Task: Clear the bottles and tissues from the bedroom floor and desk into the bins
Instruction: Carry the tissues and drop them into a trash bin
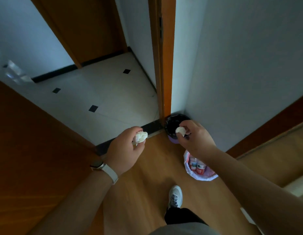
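At the bottom centre a white mesh sneaker (175, 196) stands on smooth, pale wood-grain floorboards (152, 168). Both bare forearms reach up the frame from the lower edge, the left one wearing a watch (105, 168) on a flat white strap. The left hand (125, 150), centre left, has its fingers curled round a crumpled white tissue (141, 136), lumpy and folded in on itself. The right hand (196, 139), centre right, pinches a smaller wad of tissue (181, 130) between thumb and fingertips, in front of the mouth of the dark bin. Just below that wrist sits a round bin with a thin white liner (203, 178), holding red-labelled plastic bottles (199, 168). Beyond it, tucked into the wall corner, is a round purple bin (172, 140) with a glossy black bag. Past the dark threshold lies a glazed pale tile floor (105, 92) with small black diamond insets, edged by an orange-brown wooden door frame (166, 73).
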Action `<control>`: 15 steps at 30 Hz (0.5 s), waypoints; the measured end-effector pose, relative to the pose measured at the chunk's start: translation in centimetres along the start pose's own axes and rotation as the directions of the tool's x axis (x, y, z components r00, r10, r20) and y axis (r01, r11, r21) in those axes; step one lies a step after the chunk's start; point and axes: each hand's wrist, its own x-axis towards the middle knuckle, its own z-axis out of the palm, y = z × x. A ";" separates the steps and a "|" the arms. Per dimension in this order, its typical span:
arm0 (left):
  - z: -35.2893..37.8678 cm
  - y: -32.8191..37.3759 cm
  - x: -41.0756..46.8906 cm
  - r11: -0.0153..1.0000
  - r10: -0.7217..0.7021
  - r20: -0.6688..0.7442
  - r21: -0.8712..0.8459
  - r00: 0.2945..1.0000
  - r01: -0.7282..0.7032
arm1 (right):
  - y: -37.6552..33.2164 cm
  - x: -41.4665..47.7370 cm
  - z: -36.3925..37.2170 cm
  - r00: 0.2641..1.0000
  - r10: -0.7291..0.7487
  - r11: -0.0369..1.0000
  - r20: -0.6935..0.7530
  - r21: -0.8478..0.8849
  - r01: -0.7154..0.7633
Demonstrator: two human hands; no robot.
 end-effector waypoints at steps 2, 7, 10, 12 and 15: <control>0.6 0.3 3.6 0.999 0.042 0.009 0.017 0.999 -0.042 | 1.7 2.5 -0.7 0.999 0.033 0.999 0.015 -0.018 -0.032; 2.5 0.5 9.8 0.996 0.084 0.061 0.034 0.995 -0.087 | 5.2 7.2 -1.7 0.992 0.128 0.991 0.004 -0.040 -0.128; 3.8 0.5 12.5 0.997 0.076 0.120 0.019 0.990 -0.078 | 6.8 8.3 -1.6 0.979 0.203 0.979 -0.013 -0.032 -0.203; 4.6 0.3 14.7 0.996 0.089 0.135 0.014 0.987 -0.092 | 7.8 9.2 -1.4 0.969 0.245 0.969 -0.021 -0.031 -0.246; 5.8 -0.5 17.9 0.991 0.135 0.165 0.002 0.977 -0.137 | 9.0 10.8 -0.6 0.951 0.307 0.951 -0.026 -0.033 -0.307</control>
